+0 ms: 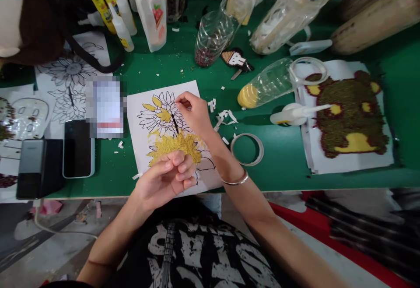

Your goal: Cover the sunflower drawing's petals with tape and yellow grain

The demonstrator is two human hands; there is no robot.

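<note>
A white sheet (136, 117) printed with line-drawn flowers lies in front of me. Several petals of the upper flower (156, 101) are yellow, and a pile of yellow grains (177, 144) covers much of the lower flower. Over the upper flower's right petals, my right hand (195, 112) has thumb and forefinger pinched together; anything between them is too small to make out. My left hand (169, 176) is turned palm up just below the pile, fingers curled inward, and what it may hold is hidden. A silver bangle (236, 179) circles my right wrist.
Right of the sheet are a tape ring (246, 149), paper scraps, a glue bottle (288, 114), a plastic bottle with yellow grains (262, 87) and a bear picture (352, 113). Phones (78, 148) and a black box (36, 167) lie left. Bottles, glue sticks and a pouch (152, 12) line the back.
</note>
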